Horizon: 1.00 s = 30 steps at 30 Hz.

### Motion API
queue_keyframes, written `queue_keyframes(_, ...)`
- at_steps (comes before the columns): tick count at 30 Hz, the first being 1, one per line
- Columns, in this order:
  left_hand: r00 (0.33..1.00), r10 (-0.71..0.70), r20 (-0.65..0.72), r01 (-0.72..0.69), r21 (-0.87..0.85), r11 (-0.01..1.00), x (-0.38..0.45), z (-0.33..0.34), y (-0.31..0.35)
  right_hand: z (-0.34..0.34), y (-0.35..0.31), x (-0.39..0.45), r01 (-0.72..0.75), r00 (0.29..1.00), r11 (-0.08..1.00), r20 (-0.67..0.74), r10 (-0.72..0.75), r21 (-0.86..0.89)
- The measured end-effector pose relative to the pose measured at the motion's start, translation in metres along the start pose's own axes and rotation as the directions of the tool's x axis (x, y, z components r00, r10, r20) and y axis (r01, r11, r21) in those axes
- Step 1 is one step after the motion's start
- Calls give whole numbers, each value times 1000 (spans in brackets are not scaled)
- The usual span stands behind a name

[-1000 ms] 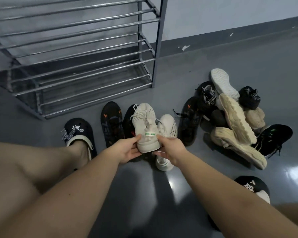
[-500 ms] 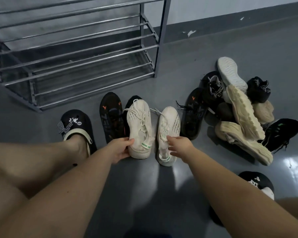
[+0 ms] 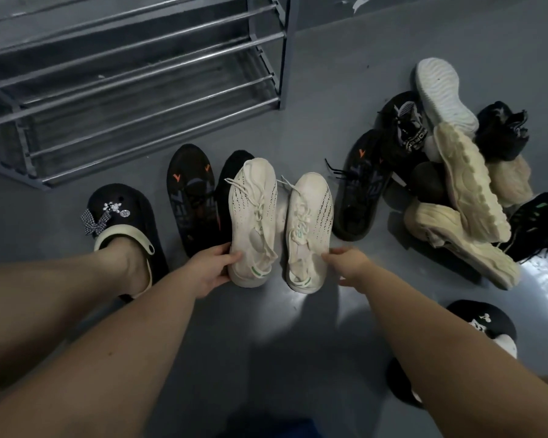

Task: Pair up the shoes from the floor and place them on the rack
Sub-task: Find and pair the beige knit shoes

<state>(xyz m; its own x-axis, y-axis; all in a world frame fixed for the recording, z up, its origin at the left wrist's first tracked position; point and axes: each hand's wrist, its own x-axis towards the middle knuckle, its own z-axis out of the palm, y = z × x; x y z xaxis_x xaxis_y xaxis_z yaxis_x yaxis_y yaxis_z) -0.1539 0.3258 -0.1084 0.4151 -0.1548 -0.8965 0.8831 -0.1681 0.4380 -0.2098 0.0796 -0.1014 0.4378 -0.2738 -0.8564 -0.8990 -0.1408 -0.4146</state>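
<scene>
On floor before rack (image 3: 133,90): white sneaker pair, now set down side by side, left shoe (image 3: 253,216) gripped at heel by left hand (image 3: 209,268), right shoe (image 3: 309,229) touched by loosened right hand (image 3: 348,262), grip there unclear; mixed shoe heap (image 3: 456,172) rightward, partly overlapped.

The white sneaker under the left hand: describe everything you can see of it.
The white sneaker is an off-white knit shoe with rows of small dark dashes, loose white laces and a green mark at the heel. It lies upright on the grey floor, toe toward the rack, overlapping a black sneaker on its left. Its mate lies parallel to its right, apart. The left hand grips its heel side, fingers curled onto the upper.
</scene>
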Motion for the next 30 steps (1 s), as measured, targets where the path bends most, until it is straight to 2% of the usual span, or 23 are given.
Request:
queue_keyframes(6,1000,0,10,1,-27,1000,-1,0,-1,7,12,16,-4,999,998,47,1,56)
queue_keyframes(11,1000,-9,1,9,-63,998,-2,5,-1,10,19,23,-67,996,987,76,56,145)
queue_keyframes(16,1000,-7,-21,5,-74,997,-2,6,-2,24,20,22,-132,981,945,179,81,298)
queue_keyframes(22,1000,-15,-20,13,-85,996,-4,5,-1,49,20,22,-153,984,885,153,94,440)
queue_keyframes(30,999,-47,-7,46,-77,996,0,0,1,46,19,26,-156,984,858,156,89,490)
